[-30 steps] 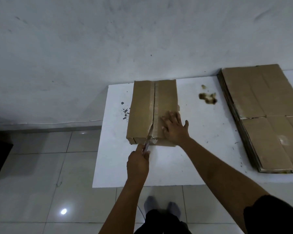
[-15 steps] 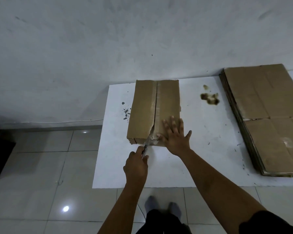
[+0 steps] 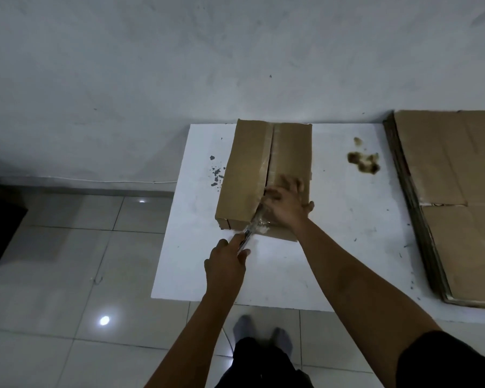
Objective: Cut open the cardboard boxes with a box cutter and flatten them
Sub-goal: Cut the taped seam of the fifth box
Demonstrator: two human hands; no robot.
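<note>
Cardboard box [image 3: 247, 175] lies on white table [image 3: 333, 247], far-left part, taped centre seam running near to far. Left hand [image 3: 226, 266] grips box cutter [image 3: 248, 238], fingers curled round handle, blade at near end of seam. Right hand [image 3: 284, 201] rests flat on box top, right of seam, fingers spread; motion-blurred. Stack of flattened cardboard [image 3: 454, 203] at right of table. Brown stain [image 3: 366, 163] between box and stack.

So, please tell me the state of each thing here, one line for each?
cardboard box: taped seam partly slit, not flattened.
box cutter: at seam's near end.
left hand: grips cutter.
right hand: presses on box top.
flattened boxes: stacked flat.
</note>
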